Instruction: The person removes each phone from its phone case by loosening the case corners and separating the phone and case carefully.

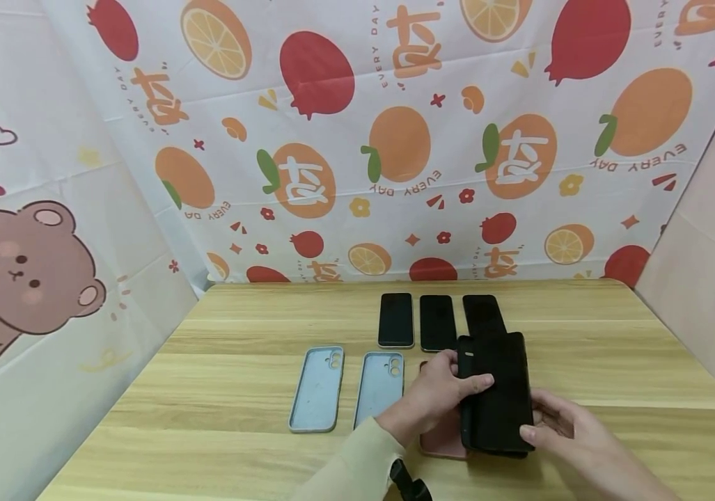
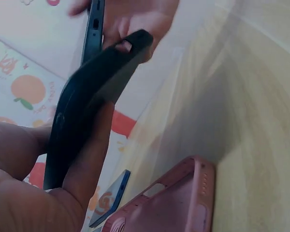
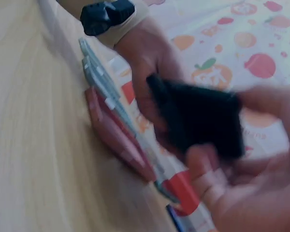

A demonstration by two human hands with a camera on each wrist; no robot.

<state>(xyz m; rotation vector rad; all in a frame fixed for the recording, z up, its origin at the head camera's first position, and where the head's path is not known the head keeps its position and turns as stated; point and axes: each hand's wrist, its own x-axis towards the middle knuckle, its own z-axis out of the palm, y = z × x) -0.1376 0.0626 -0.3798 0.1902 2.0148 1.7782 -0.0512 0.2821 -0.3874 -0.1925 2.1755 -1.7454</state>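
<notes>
My left hand (image 1: 432, 393) grips a black phone case (image 2: 79, 111), thumb on one side and fingers on the other. My right hand (image 1: 573, 428) pinches a black phone (image 2: 93, 41) by its edge. Phone and case overlap, held above the table; at the port end the left wrist view shows a gap between them. Whether they touch farther along cannot be told. Below them a pink phone case (image 1: 441, 445) lies open side up, partly hidden by the left hand and the black pieces.
Two light blue phone cases (image 1: 317, 390) lie to the left on the wooden table (image 1: 219, 390). Three dark phones (image 1: 397, 320) lie in a row toward the back, the rightmost partly covered. A fruit-print cloth (image 1: 344, 209) hangs behind the table.
</notes>
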